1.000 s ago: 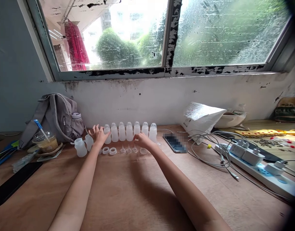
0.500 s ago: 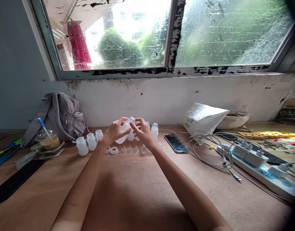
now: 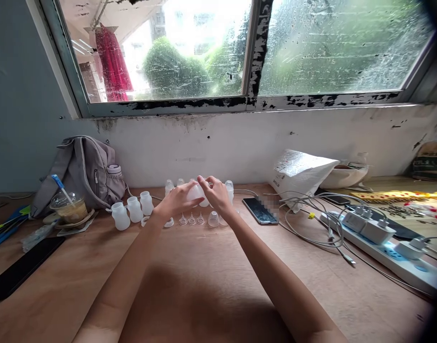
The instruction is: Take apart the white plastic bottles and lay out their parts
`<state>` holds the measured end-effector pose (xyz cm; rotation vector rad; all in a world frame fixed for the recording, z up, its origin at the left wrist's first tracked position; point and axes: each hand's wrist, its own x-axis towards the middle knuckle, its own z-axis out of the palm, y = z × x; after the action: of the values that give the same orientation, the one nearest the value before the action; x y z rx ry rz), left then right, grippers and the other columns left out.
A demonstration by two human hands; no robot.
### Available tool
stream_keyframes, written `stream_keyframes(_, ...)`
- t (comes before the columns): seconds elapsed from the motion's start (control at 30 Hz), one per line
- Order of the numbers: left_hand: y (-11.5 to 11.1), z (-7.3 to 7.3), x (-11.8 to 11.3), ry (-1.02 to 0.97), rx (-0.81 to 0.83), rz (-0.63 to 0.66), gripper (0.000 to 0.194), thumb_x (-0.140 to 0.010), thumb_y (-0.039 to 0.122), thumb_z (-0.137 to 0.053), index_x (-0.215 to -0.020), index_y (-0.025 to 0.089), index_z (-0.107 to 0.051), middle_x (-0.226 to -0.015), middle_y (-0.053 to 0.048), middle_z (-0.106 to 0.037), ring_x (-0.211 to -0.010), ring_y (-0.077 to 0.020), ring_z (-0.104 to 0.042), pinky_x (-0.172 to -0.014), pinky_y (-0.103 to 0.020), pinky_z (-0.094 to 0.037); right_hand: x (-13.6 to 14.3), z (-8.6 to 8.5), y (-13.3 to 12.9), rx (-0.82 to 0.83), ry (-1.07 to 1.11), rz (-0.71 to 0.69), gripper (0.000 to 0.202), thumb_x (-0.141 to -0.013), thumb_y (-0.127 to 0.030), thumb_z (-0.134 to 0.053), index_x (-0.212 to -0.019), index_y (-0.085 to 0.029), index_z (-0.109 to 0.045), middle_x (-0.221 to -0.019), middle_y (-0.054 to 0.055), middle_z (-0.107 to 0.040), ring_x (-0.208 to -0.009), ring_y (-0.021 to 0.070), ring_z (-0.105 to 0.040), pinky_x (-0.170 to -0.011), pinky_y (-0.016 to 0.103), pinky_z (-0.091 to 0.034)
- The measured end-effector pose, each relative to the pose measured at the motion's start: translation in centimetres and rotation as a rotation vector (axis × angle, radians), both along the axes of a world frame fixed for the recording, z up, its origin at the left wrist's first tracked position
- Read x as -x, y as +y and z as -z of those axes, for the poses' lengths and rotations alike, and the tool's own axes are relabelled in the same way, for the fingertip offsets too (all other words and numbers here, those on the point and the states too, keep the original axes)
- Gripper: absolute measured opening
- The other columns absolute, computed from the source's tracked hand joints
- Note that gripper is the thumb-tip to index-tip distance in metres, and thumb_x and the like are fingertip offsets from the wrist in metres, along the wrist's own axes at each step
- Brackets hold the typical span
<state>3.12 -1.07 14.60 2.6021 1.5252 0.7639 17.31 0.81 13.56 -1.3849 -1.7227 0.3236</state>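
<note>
My left hand is closed round a translucent white baby bottle, held just above the table. From the other side my right hand has its fingers against the top end of the bottle, which they partly hide. Below my hands, several clear teats stand in a row, with a white collar ring to their left and a clear cap to their right. Open bottle bodies line up beside my left forearm. Behind my hands are capped bottles, with another capped bottle right of them.
A grey backpack and a drink cup are at the left, near a black flat case. On the right lie a phone, looped white cables, a power strip and a silvery bag.
The bottle has moved to the right between my hands, and my fingers have drawn closer round it. Capped bottles behind my left hand now show. The view has shifted slightly.
</note>
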Motion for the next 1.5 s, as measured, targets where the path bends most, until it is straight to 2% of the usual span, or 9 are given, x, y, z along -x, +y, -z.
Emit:
stream_keyframes(0.1,-0.3,0.1,-0.4,0.029,0.008,0.026,0.044,-0.077,0.05,-0.041,-0.114,0.028,-0.041,-0.087,0.0,-0.06,-0.076,-0.0191,-0.056,-0.063,-0.025,-0.039,-0.1,0.1,0.1,-0.053,-0.1,0.098,0.042,-0.081,-0.051,-0.032,-0.072,-0.018,-0.056,-0.067,0.005,-0.06,-0.066,0.016,-0.054,-0.054,0.022,-0.031)
stream_keyframes(0.23,-0.9,-0.3,-0.5,0.011,0.093,0.057,0.044,-0.078,0.051,-0.038,-0.114,0.027,-0.043,-0.07,0.002,-0.058,-0.064,-0.0165,-0.055,-0.058,-0.023,-0.038,-0.2,0.4,0.0,-0.137,-0.109,0.123,0.036,-0.082,-0.038,-0.031,-0.062,-0.019,-0.053,-0.056,0.002,-0.054,-0.054,0.0132,-0.045,-0.049,0.022,-0.025)
stream_keyframes(0.4,-1.6,-1.1,-0.3,-0.012,0.128,0.092,0.044,-0.076,0.052,-0.04,-0.112,0.027,-0.044,-0.061,0.003,-0.054,-0.055,-0.0145,-0.051,-0.053,-0.022,-0.035,-0.3,0.6,-0.2,-0.29,-0.007,0.086,0.034,-0.079,-0.031,-0.032,-0.048,-0.018,-0.037,-0.044,-0.004,-0.034,-0.044,0.0099,-0.029,-0.045,0.023,-0.02)
stream_keyframes(0.63,-2.0,-1.4,-0.4,-0.027,0.112,0.131,0.031,-0.075,0.05,-0.044,-0.088,0.023,-0.052,-0.061,0.003,-0.054,-0.055,-0.0131,-0.049,-0.053,-0.021,-0.035,-0.3,0.9,0.0,-0.383,0.08,-0.005,0.033,-0.078,-0.027,-0.034,-0.049,-0.019,-0.021,-0.044,-0.005,-0.02,-0.043,0.0089,-0.024,-0.045,0.023,-0.018)
stream_keyframes(0.83,-1.9,-1.4,-0.3,-0.043,0.125,0.099,0.03,-0.071,0.05,-0.048,-0.08,0.021,-0.051,-0.061,0.002,-0.054,-0.058,-0.014,-0.05,-0.051,-0.021,-0.034,-0.3,1.1,-0.1,-0.462,0.129,-0.034,0.033,-0.078,-0.026,-0.035,-0.05,-0.019,-0.018,-0.045,-0.006,-0.016,-0.042,0.0078,-0.019,-0.043,0.023,-0.017)
stream_keyframes(1.0,-2.1,-1.9,-0.1,-0.075,0.255,0.178,0.03,-0.071,0.05,-0.047,-0.071,0.02,-0.051,-0.061,0.002,-0.055,-0.055,-0.013,-0.051,-0.046,-0.02,-0.032,-0.4,0.8,-0.5,-0.526,0.184,-0.081,0.033,-0.076,-0.025,-0.035,-0.051,-0.019,-0.016,-0.047,-0.006,-0.014,-0.042,0.0071,-0.017,-0.043,0.022,-0.016)
stream_keyframes(1.23,-2.9,-2.8,-0.1,-0.112,0.335,0.223,0.032,-0.071,0.05,-0.046,-0.075,0.019,-0.055,-0.062,0.003,-0.058,-0.055,-0.0126,-0.053,-0.046,-0.019,-0.033,-0.5,0.5,-0.9,-0.546,0.263,-0.122,0.034,-0.077,-0.026,-0.037,-0.048,-0.019,-0.019,-0.045,-0.006,-0.018,-0.042,0.0066,-0.019,-0.042,0.021,-0.017)
stream_keyframes(1.37,-3.5,-2.9,-0.4,-0.1,0.311,0.172,0.034,-0.071,0.052,-0.045,-0.077,0.02,-0.055,-0.064,0.002,-0.06,-0.056,-0.0133,-0.054,-0.047,-0.02,-0.035,-0.6,0.5,-0.9,-0.52,0.322,-0.136,0.033,-0.077,-0.027,-0.037,-0.048,-0.019,-0.024,-0.046,-0.006,-0.021,-0.042,0.0069,-0.021,-0.041,0.021,-0.018)
stream_keyframes(1.5,-4.0,-2.8,-0.9,-0.051,0.201,0.055,0.037,-0.071,0.055,-0.043,-0.08,0.021,-0.054,-0.067,0.0,-0.061,-0.061,-0.016,-0.056,-0.049,-0.021,-0.036,-0.4,0.5,-1.0,-0.477,0.386,-0.11,0.032,-0.076,-0.028,-0.036,-0.048,-0.019,-0.024,-0.047,-0.006,-0.022,-0.043,0.0075,-0.023,-0.042,0.02,-0.021)
